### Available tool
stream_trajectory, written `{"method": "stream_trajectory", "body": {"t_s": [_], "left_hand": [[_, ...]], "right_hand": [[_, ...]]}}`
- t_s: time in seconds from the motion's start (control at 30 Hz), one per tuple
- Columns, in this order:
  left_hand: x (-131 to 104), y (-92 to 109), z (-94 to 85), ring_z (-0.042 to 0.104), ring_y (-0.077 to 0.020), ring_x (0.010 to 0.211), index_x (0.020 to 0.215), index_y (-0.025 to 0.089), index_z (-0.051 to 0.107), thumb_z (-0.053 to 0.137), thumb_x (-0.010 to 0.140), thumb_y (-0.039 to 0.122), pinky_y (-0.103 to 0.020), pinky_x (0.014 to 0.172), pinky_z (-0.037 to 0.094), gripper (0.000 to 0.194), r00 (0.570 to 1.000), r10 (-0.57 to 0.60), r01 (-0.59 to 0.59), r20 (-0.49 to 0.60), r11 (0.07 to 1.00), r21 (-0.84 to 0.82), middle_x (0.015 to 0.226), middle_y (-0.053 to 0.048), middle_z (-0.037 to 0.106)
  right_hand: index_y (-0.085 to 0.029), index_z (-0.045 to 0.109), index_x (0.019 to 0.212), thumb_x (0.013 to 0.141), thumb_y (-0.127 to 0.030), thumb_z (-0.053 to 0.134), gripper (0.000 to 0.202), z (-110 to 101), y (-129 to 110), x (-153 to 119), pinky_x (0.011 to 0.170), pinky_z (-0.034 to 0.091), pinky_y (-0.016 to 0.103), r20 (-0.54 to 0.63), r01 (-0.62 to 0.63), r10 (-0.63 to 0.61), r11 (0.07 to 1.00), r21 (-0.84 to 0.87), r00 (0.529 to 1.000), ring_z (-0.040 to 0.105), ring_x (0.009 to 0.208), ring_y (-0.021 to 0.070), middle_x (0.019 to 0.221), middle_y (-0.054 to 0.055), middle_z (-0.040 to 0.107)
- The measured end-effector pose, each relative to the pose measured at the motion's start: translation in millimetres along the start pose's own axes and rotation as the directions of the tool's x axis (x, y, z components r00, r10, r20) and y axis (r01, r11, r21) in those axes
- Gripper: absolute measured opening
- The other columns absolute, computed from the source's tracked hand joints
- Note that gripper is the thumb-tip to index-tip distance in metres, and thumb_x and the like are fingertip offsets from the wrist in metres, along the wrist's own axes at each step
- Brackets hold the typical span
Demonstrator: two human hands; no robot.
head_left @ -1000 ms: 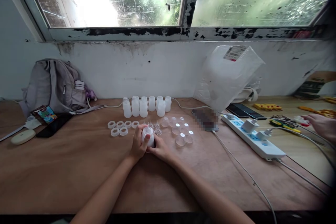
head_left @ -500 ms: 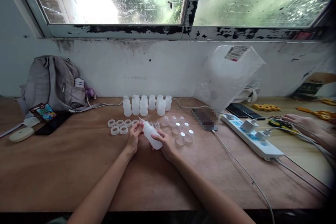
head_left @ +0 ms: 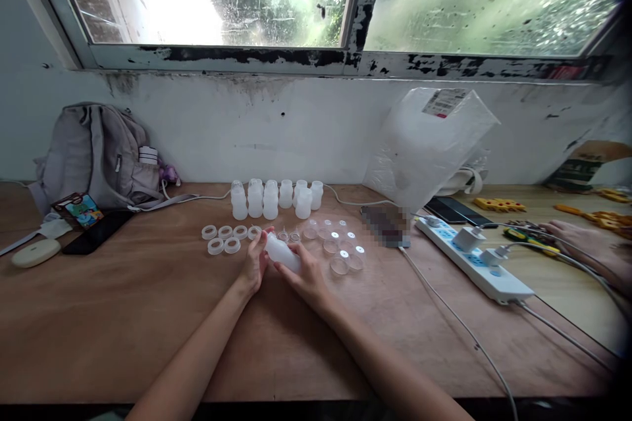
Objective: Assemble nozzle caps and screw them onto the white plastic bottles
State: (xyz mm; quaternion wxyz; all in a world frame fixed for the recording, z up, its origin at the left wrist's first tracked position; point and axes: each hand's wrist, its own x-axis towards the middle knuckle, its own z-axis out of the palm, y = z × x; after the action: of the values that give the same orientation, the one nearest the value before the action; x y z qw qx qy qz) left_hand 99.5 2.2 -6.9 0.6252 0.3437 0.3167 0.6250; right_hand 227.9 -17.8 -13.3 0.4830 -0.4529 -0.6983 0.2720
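A translucent white baby bottle (head_left: pixel 282 254) is held tilted between my two hands, above the near middle of the table. My right hand (head_left: pixel 307 272) wraps around its body and base end. My left hand (head_left: pixel 255 259) closes on the other end; its fingers hide the bottle's top. Just behind the hands lie small clear nipples (head_left: pixel 295 236). White rings (head_left: pixel 216 247) lie in rows to the left of my left hand. Clear round caps (head_left: pixel 339 266) are grouped to the right of my right hand. Several white bottles (head_left: pixel 270 200) stand near the wall.
A grey backpack (head_left: pixel 83 151) and a dark phone (head_left: pixel 96 233) are on the left. To the right are a white power strip (head_left: pixel 476 263) with cables, a clear plastic bag (head_left: pixel 419 145) and yellow parts (head_left: pixel 498 204). Another person's hand (head_left: pixel 575 240) is at far right.
The bottle has turned in my hands, and its pointed top is now covered by my left hand. My right hand has shifted over the bottle's body. The other person's hand moved slightly right.
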Motion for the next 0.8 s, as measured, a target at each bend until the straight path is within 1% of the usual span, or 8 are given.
{"method": "stream_trajectory", "body": {"t_s": [0.07, 0.17, 0.3, 0.4, 0.47, 0.53, 0.7, 0.8], "left_hand": [[0.6, -1.9, -0.9, 0.054, -0.0099, 0.067, 0.095, 0.017, 0.058, 0.061, 0.068, 0.043, -0.021, 0.063, 0.041, 0.038, 0.998, 0.011, -0.009, -0.064, 0.999, 0.031, 0.081, -0.001, 0.059], [1.3, -3.7, -2.4, 0.054, -0.0105, 0.068, 0.089, 0.015, 0.060, 0.065, 0.064, 0.040, -0.020, 0.063, 0.040, 0.035, 0.990, 0.022, -0.012, -0.137, 0.998, 0.069, 0.080, -0.001, 0.060], [1.3, -4.7, -2.7, 0.054, -0.0101, 0.063, 0.086, 0.012, 0.061, 0.067, 0.062, 0.037, -0.020, 0.060, 0.039, 0.035, 0.987, -0.005, 0.011, -0.163, 0.999, 0.041, 0.076, -0.002, 0.061], [0.9, -4.6, -1.0, 0.053, -0.0096, 0.061, 0.081, 0.013, 0.061, 0.067, 0.063, 0.034, -0.020, 0.059, 0.039, 0.029, 0.989, -0.001, 0.002, -0.146, 1.000, 0.008, 0.073, -0.001, 0.061], [0.5, -3.8, 0.3, 0.053, -0.0092, 0.060, 0.076, 0.014, 0.059, 0.066, 0.063, 0.033, -0.020, 0.059, 0.039, 0.024, 0.991, 0.014, -0.016, -0.133, 1.000, -0.018, 0.070, 0.000, 0.060], [-0.2, -2.3, 1.2, 0.053, -0.0095, 0.059, 0.071, 0.014, 0.057, 0.065, 0.064, 0.033, -0.021, 0.059, 0.039, 0.022, 0.993, 0.024, -0.029, -0.120, 0.999, -0.034, 0.069, 0.001, 0.059], [-2.3, 2.9, 2.0, 0.053, -0.0108, 0.056, 0.067, 0.015, 0.054, 0.064, 0.064, 0.033, -0.023, 0.058, 0.041, 0.021, 0.994, -0.043, 0.028, -0.098, 0.988, -0.151, 0.060, 0.002, 0.057], [-2.5, 4.0, 2.9, 0.052, -0.0100, 0.052, 0.064, 0.015, 0.053, 0.065, 0.062, 0.031, -0.022, 0.056, 0.041, 0.020, 0.989, -0.089, 0.060, -0.116, 0.971, -0.231, 0.056, 0.003, 0.055]], "right_hand": [[-0.020, 0.054, 0.099, 0.070, -0.033, 0.059, 0.032, 1.5, 0.5, -2.4, 0.077, 0.043, 0.037, -0.058, 0.136, -0.153, 0.963, -0.235, 0.986, 0.053, 0.088, 0.0237, 0.093, 0.009, 0.058], [-0.021, 0.054, 0.102, 0.071, -0.031, 0.058, 0.033, 2.1, 1.3, -4.0, 0.077, 0.043, 0.035, -0.070, 0.153, -0.190, 0.921, -0.359, 0.979, 0.053, 0.089, 0.0233, 0.093, 0.009, 0.058], [-0.019, 0.056, 0.095, 0.067, -0.034, 0.062, 0.032, -0.8, 1.4, -2.4, 0.073, 0.045, 0.030, -0.010, 0.053, -0.055, 0.987, -0.153, 0.998, 0.056, 0.082, 0.0193, 0.091, 0.005, 0.060], [-0.019, 0.058, 0.085, 0.062, -0.037, 0.065, 0.031, -2.2, 1.1, 0.3, 0.063, 0.046, 0.027, 0.047, -0.135, 0.133, 0.990, 0.041, 0.990, 0.057, 0.071, 0.0170, 0.078, 0.001, 0.061], [-0.018, 0.058, 0.081, 0.060, -0.040, 0.065, 0.031, -2.3, 0.4, 1.8, 0.049, 0.044, 0.025, 0.130, -0.310, 0.291, 0.937, 0.159, 0.948, 0.055, 0.059, 0.0151, 0.069, -0.001, 0.059], [-0.017, 0.056, 0.079, 0.062, -0.041, 0.063, 0.030, -2.5, -1.2, 2.8, 0.035, 0.038, 0.022, 0.249, -0.464, 0.404, 0.841, 0.279, 0.880, 0.050, 0.046, 0.0124, 0.059, -0.002, 0.055], [-0.016, 0.051, 0.084, 0.067, -0.039, 0.059, 0.030, -4.6, -7.1, 2.2, 0.030, 0.035, 0.019, 0.493, -0.601, 0.371, 0.641, 0.478, 0.787, 0.051, 0.046, 0.0126, 0.058, 0.000, 0.054], [-0.016, 0.050, 0.086, 0.067, -0.041, 0.059, 0.033, -2.7, -8.5, 0.8, 0.030, 0.037, 0.019, 0.532, -0.617, 0.357, 0.638, 0.461, 0.768, 0.053, 0.049, 0.0135, 0.062, 0.000, 0.055]]}}
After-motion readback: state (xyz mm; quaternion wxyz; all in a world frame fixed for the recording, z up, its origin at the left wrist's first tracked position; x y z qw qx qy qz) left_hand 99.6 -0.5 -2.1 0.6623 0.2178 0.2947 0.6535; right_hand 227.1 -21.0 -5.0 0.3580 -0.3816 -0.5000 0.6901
